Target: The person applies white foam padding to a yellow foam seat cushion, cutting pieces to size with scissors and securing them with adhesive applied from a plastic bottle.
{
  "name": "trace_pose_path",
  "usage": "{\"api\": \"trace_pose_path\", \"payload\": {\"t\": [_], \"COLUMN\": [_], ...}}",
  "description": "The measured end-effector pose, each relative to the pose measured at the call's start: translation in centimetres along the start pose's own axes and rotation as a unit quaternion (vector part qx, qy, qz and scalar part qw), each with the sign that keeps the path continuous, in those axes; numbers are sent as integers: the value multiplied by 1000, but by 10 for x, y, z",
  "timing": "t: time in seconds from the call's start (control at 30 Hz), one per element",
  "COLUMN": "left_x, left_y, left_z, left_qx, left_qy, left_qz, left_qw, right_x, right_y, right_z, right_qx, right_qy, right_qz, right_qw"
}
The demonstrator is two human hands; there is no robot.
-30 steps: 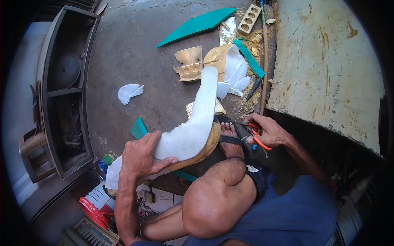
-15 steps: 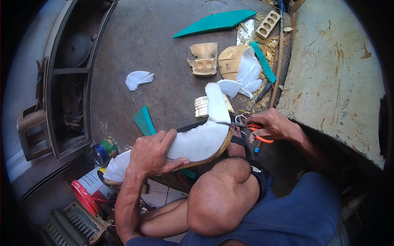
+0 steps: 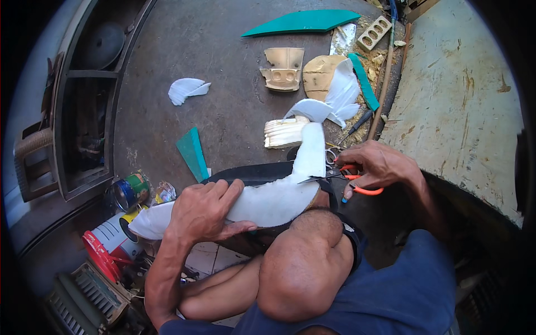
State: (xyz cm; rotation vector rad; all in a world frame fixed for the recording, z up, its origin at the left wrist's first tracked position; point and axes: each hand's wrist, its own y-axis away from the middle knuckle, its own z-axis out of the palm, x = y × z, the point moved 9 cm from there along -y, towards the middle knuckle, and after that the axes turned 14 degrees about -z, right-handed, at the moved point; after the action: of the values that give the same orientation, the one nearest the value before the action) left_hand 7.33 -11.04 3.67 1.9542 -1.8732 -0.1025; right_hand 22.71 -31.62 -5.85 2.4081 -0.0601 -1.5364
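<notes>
My left hand [image 3: 204,209] grips a long, curved white padded piece [image 3: 271,201] from above, fingers pressed on it; a little tan backing shows along its lower edge. Orange-handled scissors [image 3: 365,190] are in my right hand [image 3: 374,167], their blades lying across the piece at the bend where a narrower strip rises. That strip reaches up beside a ridged cream block [image 3: 279,134]. Below the piece is my bent knee [image 3: 296,268]; my sandalled foot is mostly hidden behind it.
A pale board [image 3: 452,95] stands at right beside a long rod [image 3: 385,84]. The dark floor [image 3: 223,111] holds green offcuts [image 3: 301,21], white scraps [image 3: 187,89], tan molded pieces [image 3: 282,70] and crumbs. At left are a metal frame [image 3: 67,134], cans [image 3: 128,192] and a red-lidded bucket [image 3: 103,245].
The white piece has come down and lies more level. My right hand has brought the scissors' blades from beside the piece onto it. My head's view has shifted slightly.
</notes>
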Motion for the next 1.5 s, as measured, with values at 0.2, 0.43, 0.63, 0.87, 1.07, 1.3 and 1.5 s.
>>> {"api": "trace_pose_path", "payload": {"t": [0.2, 0.43, 0.63, 0.87, 1.07, 1.3, 1.5], "left_x": [-6, -18, -20, -19, -23, -17, -21], "left_y": [14, 27, 27, 22, 29, 6, -4], "left_z": [-8, -13, -12, -8, -16, -6, 10], "left_qx": [18, 20, 45, 6, 11, 34, 60], "left_qy": [15, 7, 24, 27, 19, 28, -24], "left_qz": [15, 3, 18, 13, -6, -31, -104], "left_qw": [1000, 1000, 999, 1000, 1000, 999, 992], "right_x": [-26, -32, -38, -34, 42, 100, -75], "right_y": [-22, -36, -46, -44, -20, 40, -88], "right_z": [-16, -4, -9, -14, -24, 8, -24], "right_qx": [1, -53, 10, 25, 127, 170, 303], "right_qy": [17, 14, 4, 59, 180, 271, 39], "right_qz": [-69, -48, -87, -83, 109, 330, 28], "right_qw": [997, 997, 996, 994, 969, 888, 952]}}
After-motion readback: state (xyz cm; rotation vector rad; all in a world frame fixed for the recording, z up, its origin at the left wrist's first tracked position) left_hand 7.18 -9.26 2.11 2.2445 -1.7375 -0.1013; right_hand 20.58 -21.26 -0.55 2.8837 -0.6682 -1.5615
